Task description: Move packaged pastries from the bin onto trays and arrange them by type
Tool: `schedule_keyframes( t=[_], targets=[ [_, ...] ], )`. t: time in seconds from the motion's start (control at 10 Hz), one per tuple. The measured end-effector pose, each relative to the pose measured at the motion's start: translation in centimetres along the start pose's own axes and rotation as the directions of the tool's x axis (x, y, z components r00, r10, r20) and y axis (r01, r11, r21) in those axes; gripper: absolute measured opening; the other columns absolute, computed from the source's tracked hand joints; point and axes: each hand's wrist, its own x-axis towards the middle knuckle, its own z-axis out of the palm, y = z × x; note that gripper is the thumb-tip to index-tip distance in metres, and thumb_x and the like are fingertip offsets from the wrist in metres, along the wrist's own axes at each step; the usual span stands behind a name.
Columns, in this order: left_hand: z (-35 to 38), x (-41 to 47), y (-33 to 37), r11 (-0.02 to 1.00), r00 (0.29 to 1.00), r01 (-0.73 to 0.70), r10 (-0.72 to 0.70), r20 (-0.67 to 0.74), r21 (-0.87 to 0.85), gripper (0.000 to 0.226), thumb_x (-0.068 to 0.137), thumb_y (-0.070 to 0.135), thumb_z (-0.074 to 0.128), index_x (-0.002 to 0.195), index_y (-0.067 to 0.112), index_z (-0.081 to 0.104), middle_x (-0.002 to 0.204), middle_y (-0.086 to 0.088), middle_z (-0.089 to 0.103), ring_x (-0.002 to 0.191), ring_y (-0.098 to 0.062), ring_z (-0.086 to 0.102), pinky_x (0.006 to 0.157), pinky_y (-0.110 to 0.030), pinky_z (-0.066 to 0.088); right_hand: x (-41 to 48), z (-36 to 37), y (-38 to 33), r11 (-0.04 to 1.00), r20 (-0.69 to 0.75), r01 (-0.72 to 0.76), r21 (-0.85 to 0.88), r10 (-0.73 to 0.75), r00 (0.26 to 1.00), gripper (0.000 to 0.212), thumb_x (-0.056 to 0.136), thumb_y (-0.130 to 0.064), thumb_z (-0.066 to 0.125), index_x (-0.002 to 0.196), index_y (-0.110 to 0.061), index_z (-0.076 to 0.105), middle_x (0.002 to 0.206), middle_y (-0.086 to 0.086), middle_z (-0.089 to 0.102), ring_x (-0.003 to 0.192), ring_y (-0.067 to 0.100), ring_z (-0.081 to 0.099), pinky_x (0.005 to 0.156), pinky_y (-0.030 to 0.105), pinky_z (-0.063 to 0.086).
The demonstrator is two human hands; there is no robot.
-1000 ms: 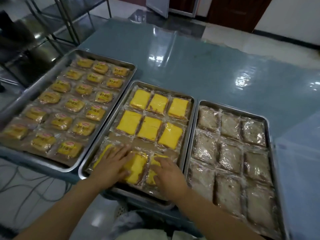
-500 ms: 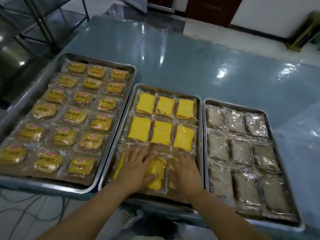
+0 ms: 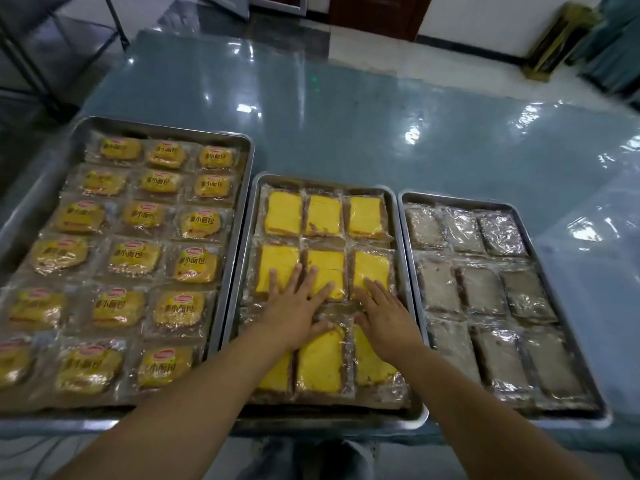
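Observation:
Three steel trays stand side by side on a blue-green table. The left tray holds several round yellow buns in printed wrappers. The middle tray holds flat yellow cake slices in clear wrap, three to a row. The right tray holds brownish wrapped slices. My left hand lies flat, fingers spread, on the middle row of yellow slices. My right hand lies flat beside it on the right-hand slice. Neither hand grips anything. No bin is in view.
The glossy table stretches away behind the trays. A clear plastic sheet lies at the right edge. Metal rack legs stand at the far left, a dark door and a brass stand at the back.
Both hands have slid forward from the nearest row of yellow slices onto the middle row. The nearest row now lies flat and uncovered. The view has tilted up and right.

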Motion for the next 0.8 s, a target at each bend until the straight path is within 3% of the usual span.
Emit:
schedule_keyframes(
  t=[0.2,0.5,0.7,0.8],
  targets=[
    [-0.1,0.0,-0.1,1.0,1.0,-0.008,0.008,0.015,-0.002,0.074,0.087,0.071,0.023,0.139,0.041,-0.021,0.148,-0.006,-0.031,0.134,-0.033,-0.032,0.102,-0.066,-0.019,0.3,0.0,-0.2,0.999,0.033,-0.029,0.04,0.028,0.999,0.054,0.1,-0.038,0.034,0.15,-0.025,0.016,0.159,-0.003,0.005,0.146,0.015,-0.004,0.117,0.035,0.004],
    [-2.8,-1.0,0.9,0.998,0.997,0.007,-0.011,-0.077,-0.058,0.073,0.092,0.058,0.037,0.148,0.032,-0.001,0.158,-0.008,-0.005,0.144,-0.026,-0.009,0.108,-0.052,-0.016,-1.1,-2.2,-0.3,0.996,-0.024,-0.058,0.071,0.06,0.998,0.056,0.097,-0.037,0.043,0.147,-0.02,0.025,0.156,0.005,0.02,0.143,0.022,0.016,0.115,0.039,0.017],
    [-7.4,-1.8,3.6,0.998,0.997,0.027,-0.031,-0.068,-0.061,0.075,0.092,0.05,0.044,0.15,0.028,0.002,0.158,-0.008,0.004,0.144,-0.028,0.003,0.114,-0.052,-0.001,-3.9,-6.3,2.1,0.998,-0.035,-0.039,0.054,0.041,0.999,0.058,0.093,-0.033,0.047,0.146,-0.02,0.026,0.153,0.005,0.027,0.138,0.021,0.027,0.113,0.038,0.021],
    [-10.5,-2.1,5.5,1.0,0.988,-0.008,0.004,-0.154,-0.025,0.073,0.09,0.044,0.05,0.149,0.026,0.01,0.155,-0.007,0.02,0.14,-0.027,0.022,0.112,-0.049,0.016,-5.8,-9.1,3.4,0.999,-0.118,0.01,-0.033,-0.014,0.993,0.056,0.09,-0.032,0.05,0.142,-0.021,0.033,0.147,0.003,0.036,0.132,0.023,0.036,0.109,0.038,0.025]
  ],
)
